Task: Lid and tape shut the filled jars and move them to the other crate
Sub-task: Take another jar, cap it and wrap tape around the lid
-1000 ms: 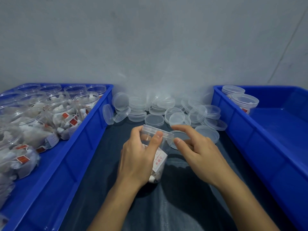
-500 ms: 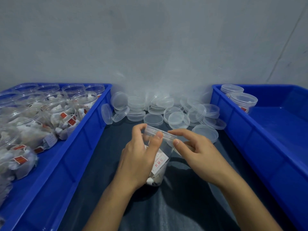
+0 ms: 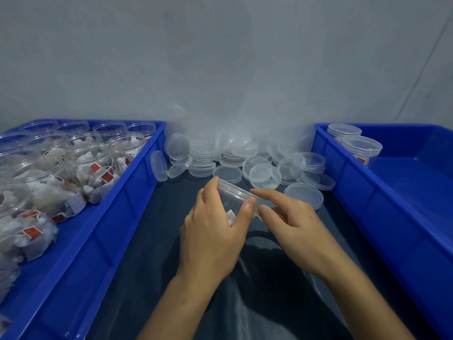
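A clear plastic jar [image 3: 232,195] with tea bags inside lies tilted to the right, its mouth toward my right hand. My left hand [image 3: 213,231] grips the jar's body, thumb on the rim. At the jar's mouth my right hand [image 3: 294,224] pinches a clear lid [image 3: 268,207] between index finger and thumb; the lid is hard to make out. Several open filled jars [image 3: 85,163] stand in the left blue crate [image 3: 137,192]. Two lidded jars [image 3: 361,148] stand at the far corner of the right blue crate [image 3: 355,192].
A heap of loose clear lids [image 3: 228,155] lies against the grey wall between the crates. The dark cloth-covered surface [image 3: 159,241] runs between the crates toward me. Most of the right crate's floor [image 3: 411,182] is bare.
The jar has tipped further to the right in my left hand. My right hand has brought the lid from beside the jar up to its mouth.
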`<action>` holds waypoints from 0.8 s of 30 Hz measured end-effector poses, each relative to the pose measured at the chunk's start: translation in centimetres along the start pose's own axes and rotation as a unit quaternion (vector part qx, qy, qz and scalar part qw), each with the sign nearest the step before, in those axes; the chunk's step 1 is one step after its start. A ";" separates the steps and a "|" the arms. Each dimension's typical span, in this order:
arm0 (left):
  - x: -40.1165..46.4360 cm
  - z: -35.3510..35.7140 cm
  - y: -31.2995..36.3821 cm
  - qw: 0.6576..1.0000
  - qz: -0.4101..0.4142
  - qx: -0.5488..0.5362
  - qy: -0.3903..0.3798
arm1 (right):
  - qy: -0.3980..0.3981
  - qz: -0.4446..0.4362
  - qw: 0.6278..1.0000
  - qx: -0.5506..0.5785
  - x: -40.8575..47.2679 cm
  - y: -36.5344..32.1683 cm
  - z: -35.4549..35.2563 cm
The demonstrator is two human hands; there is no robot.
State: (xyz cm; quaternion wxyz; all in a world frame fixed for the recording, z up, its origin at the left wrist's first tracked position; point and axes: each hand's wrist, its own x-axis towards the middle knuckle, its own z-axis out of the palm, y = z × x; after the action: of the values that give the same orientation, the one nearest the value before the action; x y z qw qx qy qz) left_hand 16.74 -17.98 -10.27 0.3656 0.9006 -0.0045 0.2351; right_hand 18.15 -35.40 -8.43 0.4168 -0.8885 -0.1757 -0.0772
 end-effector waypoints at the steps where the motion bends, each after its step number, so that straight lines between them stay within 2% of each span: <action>1: 0.1 0.0 -0.2 1.000 -0.003 -0.007 0.000 | -0.007 0.005 1.000 0.018 0.0 0.0 -0.1; 4: 0.5 -0.3 -0.8 0.998 -0.020 -0.053 0.010 | -0.013 0.012 1.000 0.024 -0.1 0.1 -0.2; 11: 1.0 -0.2 -1.4 0.988 -0.050 -0.145 0.014 | 0.024 0.000 0.996 -0.083 0.3 0.1 -0.2; 19: 1.1 -0.4 -1.4 0.982 -0.064 -0.177 -0.001 | 0.034 0.006 0.994 -0.103 0.4 0.0 -0.2; 24: 0.8 -0.6 -1.4 0.982 -0.060 -0.179 -0.002 | 0.034 0.004 0.997 -0.076 0.1 0.1 -0.1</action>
State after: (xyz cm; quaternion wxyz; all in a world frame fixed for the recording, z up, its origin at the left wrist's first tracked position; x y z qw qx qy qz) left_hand 17.46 -16.46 -10.44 0.5343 0.8197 0.0068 0.2065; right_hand 18.26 -35.52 -8.38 0.3540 -0.9153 -0.1511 -0.1186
